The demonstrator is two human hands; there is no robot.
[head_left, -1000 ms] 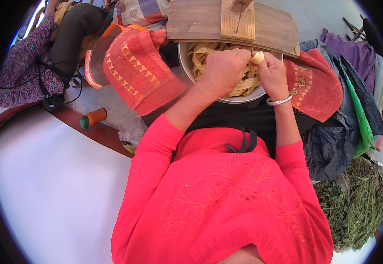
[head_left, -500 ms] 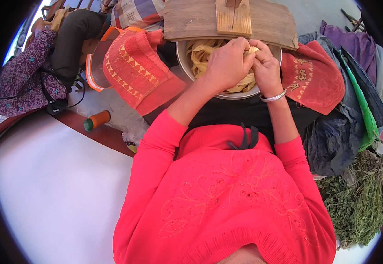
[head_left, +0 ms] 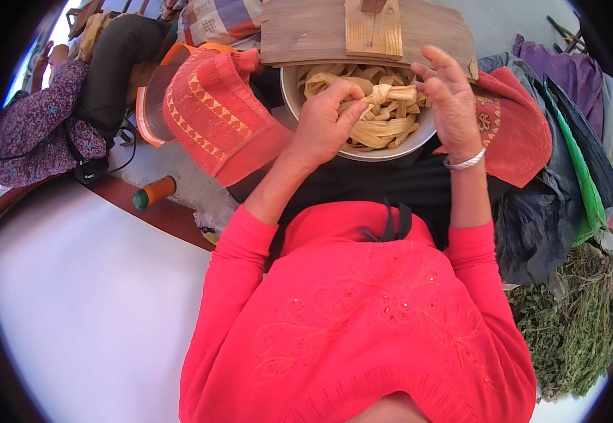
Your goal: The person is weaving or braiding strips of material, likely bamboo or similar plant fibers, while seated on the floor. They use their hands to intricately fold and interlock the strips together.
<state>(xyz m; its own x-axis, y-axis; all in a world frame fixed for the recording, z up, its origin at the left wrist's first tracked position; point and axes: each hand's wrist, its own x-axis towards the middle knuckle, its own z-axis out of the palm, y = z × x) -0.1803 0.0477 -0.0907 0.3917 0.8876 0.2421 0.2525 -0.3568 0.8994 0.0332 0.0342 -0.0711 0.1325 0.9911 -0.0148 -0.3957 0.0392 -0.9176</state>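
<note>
Clamping knotted tan strip [head_left: 380, 94] over metal bowl [head_left: 382, 153] with left fingers [head_left: 349, 89], right fingers [head_left: 446, 62] spread apart near its end, possibly risking a loosened knot from one-sided grip.

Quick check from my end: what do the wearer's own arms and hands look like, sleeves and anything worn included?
The left hand and right hand are both ungloved. The bright pinkish-red sleeves look plain and end partway down the forearms. A silvery, twisted-looking bracelet circles the right wrist; the left wrist shows nothing worn.
</note>
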